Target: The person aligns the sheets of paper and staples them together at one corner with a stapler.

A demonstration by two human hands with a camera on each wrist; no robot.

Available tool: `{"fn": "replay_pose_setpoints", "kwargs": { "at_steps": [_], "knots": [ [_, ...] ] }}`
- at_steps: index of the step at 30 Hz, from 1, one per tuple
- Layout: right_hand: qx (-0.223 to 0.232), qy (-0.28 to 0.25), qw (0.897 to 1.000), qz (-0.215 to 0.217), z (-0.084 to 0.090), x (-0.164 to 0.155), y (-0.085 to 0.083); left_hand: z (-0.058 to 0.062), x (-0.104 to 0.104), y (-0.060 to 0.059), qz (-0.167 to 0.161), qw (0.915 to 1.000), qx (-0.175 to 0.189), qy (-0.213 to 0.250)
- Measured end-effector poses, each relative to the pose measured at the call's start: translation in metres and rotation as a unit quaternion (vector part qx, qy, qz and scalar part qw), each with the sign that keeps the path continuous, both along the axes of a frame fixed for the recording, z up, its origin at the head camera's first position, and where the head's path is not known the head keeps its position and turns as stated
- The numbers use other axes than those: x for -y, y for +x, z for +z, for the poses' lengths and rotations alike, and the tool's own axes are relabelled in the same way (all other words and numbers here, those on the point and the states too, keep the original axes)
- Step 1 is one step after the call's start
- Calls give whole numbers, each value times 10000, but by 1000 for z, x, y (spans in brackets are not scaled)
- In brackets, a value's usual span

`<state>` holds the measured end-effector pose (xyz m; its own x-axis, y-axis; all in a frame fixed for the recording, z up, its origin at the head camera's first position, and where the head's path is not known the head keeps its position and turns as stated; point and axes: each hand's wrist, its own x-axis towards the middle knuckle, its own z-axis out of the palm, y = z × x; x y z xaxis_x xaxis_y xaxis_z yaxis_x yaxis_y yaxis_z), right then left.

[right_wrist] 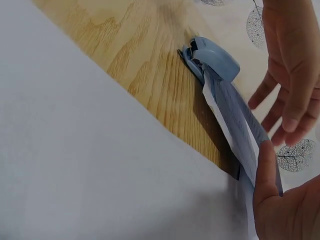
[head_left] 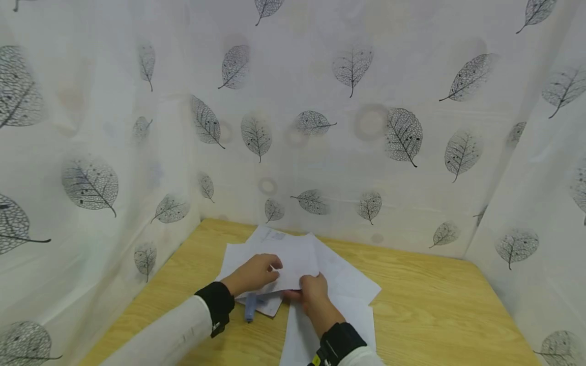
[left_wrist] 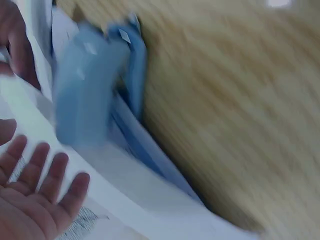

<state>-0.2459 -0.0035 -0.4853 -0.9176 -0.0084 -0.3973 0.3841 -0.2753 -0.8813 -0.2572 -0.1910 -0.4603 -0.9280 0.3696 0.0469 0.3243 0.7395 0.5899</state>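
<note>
Several white paper sheets (head_left: 297, 256) lie fanned on the wooden table (head_left: 426, 305). A blue stapler (head_left: 250, 307) sits at the near-left corner of the stack, and a few sheets (right_wrist: 235, 125) are tucked into its mouth. In the right wrist view the stapler (right_wrist: 215, 57) lies on the wood. My left hand (head_left: 270, 269) hovers over the top sheet with its fingers (left_wrist: 45, 175) straight and spread. My right hand (head_left: 306, 287) pinches the near edge of the stack, its thumb (right_wrist: 267, 175) pressed on the paper. The left wrist view is motion-blurred; it shows the stapler (left_wrist: 90, 95).
White curtains printed with grey leaves (head_left: 403, 134) enclose the table on the left, back and right. Another sheet (head_left: 329, 325) lies under my right forearm. Bare wood shows to the right of the papers.
</note>
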Motion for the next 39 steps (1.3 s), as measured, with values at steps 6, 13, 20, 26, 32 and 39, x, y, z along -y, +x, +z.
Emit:
{"fn": "replay_pose_setpoints", "kwargs": {
  "at_steps": [6, 13, 20, 26, 32, 39],
  "knots": [
    [-50, -365, 9990, -264, -3, -9, -5, 4, 24, -18, 744, 9940, -411, -685],
    [-209, -454, 9983, -307, -1, -17, -8, 25, 41, -41, 1280, 9747, -1278, -1312],
    [-414, 243, 9985, 263, 1, -30, -6, 38, 39, -47, 1212, 9837, -753, -1098],
    [-340, 628, 9967, 386, 4, -47, -8, 36, 36, -39, 1120, 9907, -397, -659],
    [-470, 366, 9971, 482, 7, -60, -8, 40, 30, -35, 1165, 9921, -445, -135],
    [-859, 791, 9905, 731, 16, -83, -4, 43, 10, -31, 1384, 9846, 141, 1057]
  ]
}}
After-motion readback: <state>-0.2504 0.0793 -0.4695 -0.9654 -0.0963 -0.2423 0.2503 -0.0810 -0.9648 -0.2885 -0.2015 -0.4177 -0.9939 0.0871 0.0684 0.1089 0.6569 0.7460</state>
